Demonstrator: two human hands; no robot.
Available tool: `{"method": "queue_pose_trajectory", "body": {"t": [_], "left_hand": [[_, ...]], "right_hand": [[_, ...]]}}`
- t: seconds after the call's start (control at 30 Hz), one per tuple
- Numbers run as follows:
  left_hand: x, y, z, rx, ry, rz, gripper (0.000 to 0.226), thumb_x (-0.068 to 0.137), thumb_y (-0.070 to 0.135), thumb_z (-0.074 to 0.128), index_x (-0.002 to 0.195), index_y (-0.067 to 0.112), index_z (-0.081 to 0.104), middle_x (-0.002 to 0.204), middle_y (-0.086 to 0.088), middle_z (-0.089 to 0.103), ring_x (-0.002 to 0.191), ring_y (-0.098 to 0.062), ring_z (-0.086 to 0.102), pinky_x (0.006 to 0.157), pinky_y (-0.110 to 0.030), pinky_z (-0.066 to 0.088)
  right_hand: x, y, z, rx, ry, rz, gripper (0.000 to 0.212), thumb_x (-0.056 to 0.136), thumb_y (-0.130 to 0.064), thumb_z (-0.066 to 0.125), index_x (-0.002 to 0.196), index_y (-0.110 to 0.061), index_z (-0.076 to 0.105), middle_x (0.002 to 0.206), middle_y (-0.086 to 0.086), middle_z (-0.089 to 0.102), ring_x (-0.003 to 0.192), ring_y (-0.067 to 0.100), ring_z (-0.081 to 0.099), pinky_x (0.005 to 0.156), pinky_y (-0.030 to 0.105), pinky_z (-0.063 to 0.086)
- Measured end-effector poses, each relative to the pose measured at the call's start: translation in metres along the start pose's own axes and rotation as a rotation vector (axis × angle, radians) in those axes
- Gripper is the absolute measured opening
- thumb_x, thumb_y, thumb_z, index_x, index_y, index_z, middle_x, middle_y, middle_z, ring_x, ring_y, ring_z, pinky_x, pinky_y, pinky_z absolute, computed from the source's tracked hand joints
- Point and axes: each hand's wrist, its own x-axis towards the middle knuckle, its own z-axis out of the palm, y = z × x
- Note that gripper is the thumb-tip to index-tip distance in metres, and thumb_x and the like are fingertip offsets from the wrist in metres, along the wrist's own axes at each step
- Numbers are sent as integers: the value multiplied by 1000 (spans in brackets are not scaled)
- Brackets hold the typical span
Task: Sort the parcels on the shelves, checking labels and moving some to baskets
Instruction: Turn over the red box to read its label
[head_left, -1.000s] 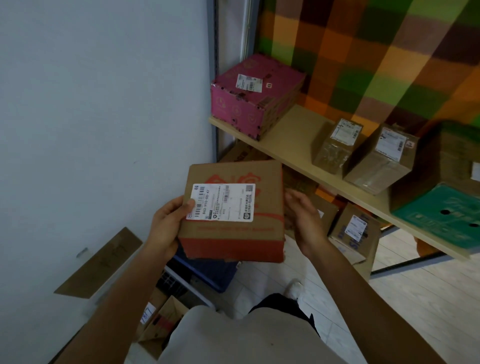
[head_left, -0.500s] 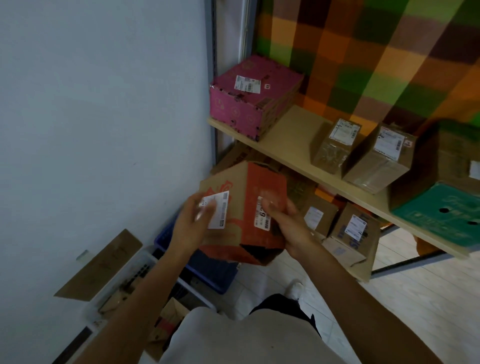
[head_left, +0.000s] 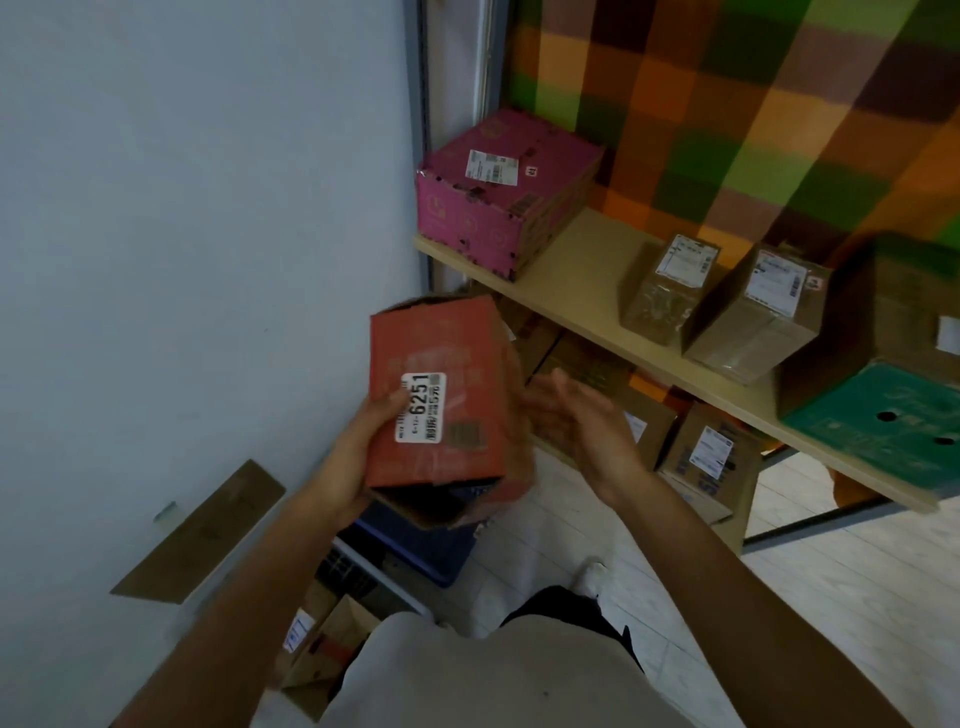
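- Left hand grips parcel at its 9 o'clock edge, thumb on label.
- Right hand blurred, fingers straight, at parcel's 3 o'clock; contact unclear.

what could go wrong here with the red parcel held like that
1. Only the left hand grips the red parcel; the right hand is open beside it and seems off it, so the parcel could slip toward the blue basket below.
2. The parcel's lower end looks gaping, so contents might drop out.
3. The left thumb overlaps the edge of the 6251 label, so part could be misread.
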Motion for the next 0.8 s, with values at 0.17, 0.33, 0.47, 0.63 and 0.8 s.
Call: {"method": "queue_pose_trajectory", "body": {"t": [0.17, 0.33, 0.47, 0.63, 0.8], "left_hand": [[-18, 3, 6, -149, -144, 8, 58, 33, 43, 98, 80, 13, 81, 83, -11, 76, 69, -21, 74, 57, -33, 60], [-14, 7, 0, 220, 28, 179, 79, 71, 51, 77, 140, 25, 50, 119, -3, 69, 94, -14, 72, 73, -30, 60], [-12, 13, -8, 575, 97, 194, 64, 87, 57, 55, 144, 31, 44, 123, 13, 62, 103, -1, 64, 95, -29, 53], [-15, 5, -8, 557, 29, 58, 115, 62, 88, 59, 155, 36, 17, 144, 18, 42, 125, -8, 53, 99, -29, 47], [-17, -3, -19, 410, 172, 113, 67, 76, 37, 76, 136, 26, 48, 119, 3, 69, 102, -13, 70, 84, -31, 57]], "right_hand": [[2, 19, -15, 12, -48, 100, 112, 46, -85, 76, 138, -25, 54, 130, 3, 66, 112, 21, 67, 95, 38, 54], [-2, 24, -30, 258, -126, 215, 79, 66, -58, 78, 130, -15, 62, 117, 10, 73, 105, 25, 71, 83, 36, 60], [-4, 25, -23, 150, 3, 131, 58, 74, -46, 72, 122, -15, 67, 110, 8, 75, 98, 22, 73, 81, 33, 58], [-3, 20, 0, -29, 48, 10, 43, 77, -45, 76, 114, -24, 68, 105, 0, 75, 89, 13, 74, 70, 23, 56], [4, 9, 6, -41, -21, 2, 52, 80, -63, 58, 118, -28, 67, 105, -5, 75, 92, 9, 73, 75, 24, 57]]}}
